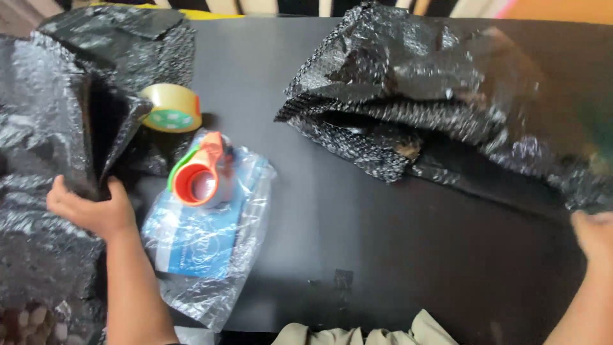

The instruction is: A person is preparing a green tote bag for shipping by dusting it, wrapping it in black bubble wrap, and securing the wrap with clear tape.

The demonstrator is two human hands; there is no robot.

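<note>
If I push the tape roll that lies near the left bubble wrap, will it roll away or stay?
The tape roll seems to lie flat, so it would probably slide rather than roll. It looks light. The black table looks smooth, so it may slide easily.

The middle of the black table (396, 255) lay bare, open for a hand to pass. Left of that bare patch, a clear plastic bag (207, 249) with an orange tape dispenser (201, 172) on it blocked the way, a tape roll (171, 107) just beyond. Black bubble wrap (38, 191) crowded the far left; another crumpled heap (415, 83) filled the far right side.
</note>
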